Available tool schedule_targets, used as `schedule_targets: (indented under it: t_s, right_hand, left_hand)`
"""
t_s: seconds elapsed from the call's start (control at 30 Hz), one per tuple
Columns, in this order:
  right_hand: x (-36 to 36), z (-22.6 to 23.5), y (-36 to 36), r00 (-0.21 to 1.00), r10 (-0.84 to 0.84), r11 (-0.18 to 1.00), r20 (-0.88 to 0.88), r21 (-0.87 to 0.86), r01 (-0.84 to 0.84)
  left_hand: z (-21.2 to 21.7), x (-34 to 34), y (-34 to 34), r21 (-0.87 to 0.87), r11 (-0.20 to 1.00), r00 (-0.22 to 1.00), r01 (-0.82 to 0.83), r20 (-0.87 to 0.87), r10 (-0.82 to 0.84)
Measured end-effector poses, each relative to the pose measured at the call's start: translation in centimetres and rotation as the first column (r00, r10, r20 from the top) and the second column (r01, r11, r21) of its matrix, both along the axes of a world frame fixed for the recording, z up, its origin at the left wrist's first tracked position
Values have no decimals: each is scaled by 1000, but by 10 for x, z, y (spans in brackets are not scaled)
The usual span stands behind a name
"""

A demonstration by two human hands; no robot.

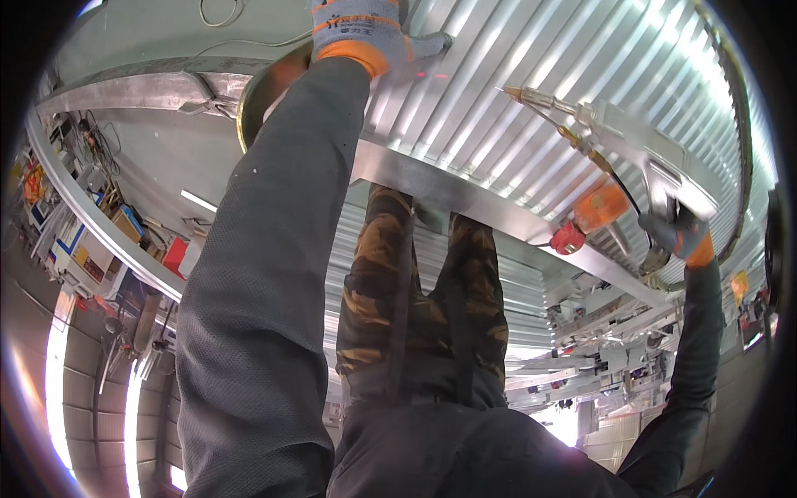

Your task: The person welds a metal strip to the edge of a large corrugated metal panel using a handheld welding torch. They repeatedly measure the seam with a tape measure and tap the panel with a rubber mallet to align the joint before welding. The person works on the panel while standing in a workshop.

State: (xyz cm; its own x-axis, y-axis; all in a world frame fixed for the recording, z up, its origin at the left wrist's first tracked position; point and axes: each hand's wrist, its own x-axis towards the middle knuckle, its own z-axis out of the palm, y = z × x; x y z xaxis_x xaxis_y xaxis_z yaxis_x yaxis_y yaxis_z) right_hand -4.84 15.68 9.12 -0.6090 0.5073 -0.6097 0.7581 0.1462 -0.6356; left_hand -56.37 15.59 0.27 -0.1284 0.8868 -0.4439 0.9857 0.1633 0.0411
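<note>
My right hand (681,234), in a grey and orange work glove, is closed round the handle of a silver handheld welding gun (656,153). Its brass-coloured nozzle (519,95) points left over a ribbed metal panel (473,108), with a thin feed tube and black cable alongside. Red light spots glow on the ribs left of the nozzle tip. At the top edge my left hand (359,33), gloved alike, lies by the panel's left side, its thumb stretched out over the ribs. The upper frame edge cuts off its other fingers.
A smooth metal rail (448,192) runs along the panel's near edge, in front of my legs. A red round knob (568,239) and an orange block (602,207) sit by it. A curved metal band (249,108) stands beside my left forearm. Cluttered tools (100,241) lie far left.
</note>
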Motion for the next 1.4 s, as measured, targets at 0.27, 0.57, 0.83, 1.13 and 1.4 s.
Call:
schedule_targets:
  t_s: [0.27,0.57,0.83,1.13,1.4]
  right_hand:
    - [-95,63,14,997,-73,886,13,-459,71]
    - [-159,44,-4,957,-256,650,-134,-757,68]
    - [-153,-8,-25,796,-563,427,-222,-903,50]
    - [-180,-21,-30,727,-687,129,20,-980,149]
    - [-161,-35,-42,681,-719,-65,141,-989,136]
  left_hand:
    - [4,-7,2,-35,999,996,17,91,-14]
    - [16,-10,4,-118,993,993,0,121,14]
    - [14,-7,5,-124,992,997,0,71,9]
    - [6,-12,0,7,1000,991,3,134,-3]
    - [-6,-13,-7,97,995,999,30,42,-35]
